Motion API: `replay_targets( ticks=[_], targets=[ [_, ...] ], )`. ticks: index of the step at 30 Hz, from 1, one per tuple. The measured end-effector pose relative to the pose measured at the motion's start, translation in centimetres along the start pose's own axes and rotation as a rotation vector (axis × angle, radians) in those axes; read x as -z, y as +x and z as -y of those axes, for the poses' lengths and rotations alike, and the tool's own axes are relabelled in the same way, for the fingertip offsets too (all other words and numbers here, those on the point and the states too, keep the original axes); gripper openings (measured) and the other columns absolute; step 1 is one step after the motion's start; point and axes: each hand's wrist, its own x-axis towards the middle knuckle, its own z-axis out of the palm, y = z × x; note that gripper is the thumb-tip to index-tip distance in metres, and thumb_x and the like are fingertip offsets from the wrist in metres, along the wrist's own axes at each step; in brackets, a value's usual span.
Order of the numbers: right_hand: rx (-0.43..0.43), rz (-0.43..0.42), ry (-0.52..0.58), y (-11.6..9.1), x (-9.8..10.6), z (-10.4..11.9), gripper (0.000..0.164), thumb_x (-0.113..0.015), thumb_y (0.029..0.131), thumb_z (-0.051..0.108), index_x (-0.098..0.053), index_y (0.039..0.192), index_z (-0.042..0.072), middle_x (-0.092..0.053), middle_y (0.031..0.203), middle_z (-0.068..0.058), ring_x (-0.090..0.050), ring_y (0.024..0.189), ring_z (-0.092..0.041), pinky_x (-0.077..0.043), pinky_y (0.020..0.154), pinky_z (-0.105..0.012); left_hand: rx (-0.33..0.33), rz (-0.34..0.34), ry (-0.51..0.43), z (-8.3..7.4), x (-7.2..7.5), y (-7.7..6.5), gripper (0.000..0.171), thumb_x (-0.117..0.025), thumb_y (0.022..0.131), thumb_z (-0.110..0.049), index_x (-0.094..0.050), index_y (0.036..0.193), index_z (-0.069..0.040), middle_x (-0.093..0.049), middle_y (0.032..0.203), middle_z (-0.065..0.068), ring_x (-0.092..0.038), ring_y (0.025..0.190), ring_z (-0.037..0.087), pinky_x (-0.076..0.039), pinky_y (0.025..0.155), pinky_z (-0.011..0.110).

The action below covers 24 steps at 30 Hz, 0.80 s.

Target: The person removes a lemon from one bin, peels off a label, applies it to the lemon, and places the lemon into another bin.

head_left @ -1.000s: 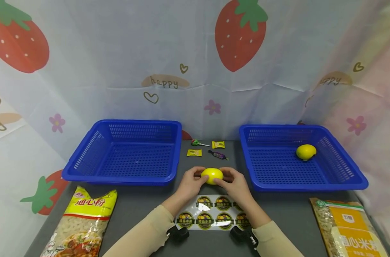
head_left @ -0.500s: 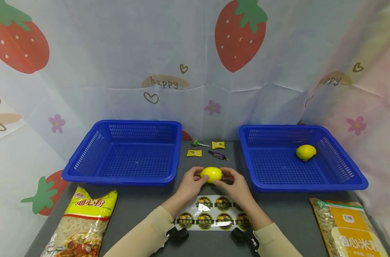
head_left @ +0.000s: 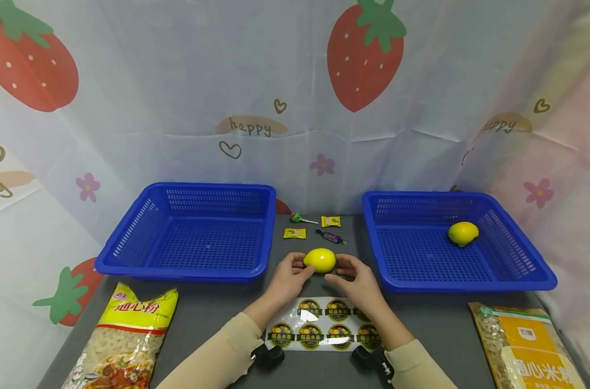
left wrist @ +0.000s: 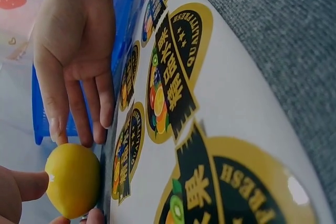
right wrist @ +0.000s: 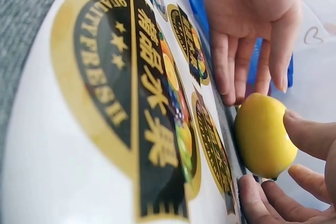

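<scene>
A yellow lemon (head_left: 320, 260) sits between my two hands at the middle of the table, just beyond the sticker sheet (head_left: 339, 343). My left hand (head_left: 287, 276) is at its left end, and in the head view the thumb tip overlaps its near side. On the other side my right hand (head_left: 355, 278) stands with fingers spread, its thumb a little apart from the lemon in that view. The right wrist view shows the left fingers (right wrist: 241, 69) extended toward the top of the lemon (right wrist: 265, 135). Round fruit labels (left wrist: 173, 77) cover the glossy sheet.
A blue basket (head_left: 185, 273) stands on the left; another blue basket (head_left: 470, 284) on the right holds a second lemon (head_left: 463, 233). A lollipop (head_left: 297, 218) and several wrapped candies (head_left: 331, 236) lie behind my hands. Pasta bags (head_left: 125, 335) (head_left: 525, 346) flank the table front.
The lemon has moved slightly away from me while both hands stay nearly in place. The right thumb, earlier on the lemon, now shows a small gap from it.
</scene>
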Motion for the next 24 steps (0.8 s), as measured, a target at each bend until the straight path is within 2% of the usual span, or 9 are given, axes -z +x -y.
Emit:
replay_targets(
  ticks=[8, 12, 16, 20, 24],
  targets=[
    [0.015, -0.002, 0.009, 0.1, 0.0, -0.2, 0.064, -0.08, 0.089, 0.027, -0.053, 0.144, 0.01, -0.062, 0.135, -0.016, -0.063, 0.119, -0.032, -0.054, 0.097, -0.047, 0.011, -0.006, 0.002, 0.1, 0.0, -0.2, 0.048, -0.066, 0.099, -0.021, -0.051, 0.14, -0.001, -0.061, 0.123, 0.018, -0.063, 0.113, 0.032, -0.052, 0.097, 0.046],
    [0.011, -0.022, -0.026, -0.6, 0.1, 0.1, 0.063, -0.08, 0.088, 0.025, -0.054, 0.143, 0.011, -0.063, 0.134, -0.014, -0.064, 0.116, -0.029, -0.053, 0.097, -0.047, 0.019, 0.023, 0.02, 0.0, 0.6, -1.1, 0.05, -0.065, 0.099, -0.022, -0.049, 0.143, -0.003, -0.059, 0.126, 0.017, -0.063, 0.115, 0.03, -0.052, 0.097, 0.046],
    [0.018, -0.029, -0.112, -1.8, 0.3, 0.5, 0.052, -0.082, 0.086, 0.028, -0.062, 0.131, 0.011, -0.067, 0.119, -0.008, -0.064, 0.102, -0.022, -0.054, 0.089, -0.042, 0.006, 0.047, 0.045, -0.2, 1.6, -2.4, 0.052, -0.066, 0.098, -0.02, -0.048, 0.144, -0.005, -0.059, 0.128, 0.017, -0.063, 0.114, 0.029, -0.053, 0.094, 0.046],
    [0.064, 0.071, -0.251, -2.5, 0.4, 0.7, 0.043, -0.084, 0.083, 0.035, -0.069, 0.117, 0.013, -0.07, 0.108, -0.002, -0.063, 0.096, -0.017, -0.054, 0.084, -0.04, -0.017, 0.054, 0.078, -0.3, 2.6, -3.6, 0.051, -0.068, 0.096, -0.019, -0.051, 0.143, -0.006, -0.061, 0.128, 0.016, -0.063, 0.112, 0.027, -0.054, 0.093, 0.046],
    [0.151, 0.211, -0.437, -2.5, 0.3, 0.6, 0.044, -0.084, 0.081, 0.043, -0.072, 0.114, 0.018, -0.067, 0.104, 0.003, -0.059, 0.097, -0.015, -0.051, 0.086, -0.042, -0.062, 0.067, 0.116, 0.1, 3.4, -4.4, 0.042, -0.067, 0.096, -0.016, -0.057, 0.134, -0.004, -0.064, 0.125, 0.016, -0.065, 0.11, 0.027, -0.054, 0.095, 0.046]
  ],
)
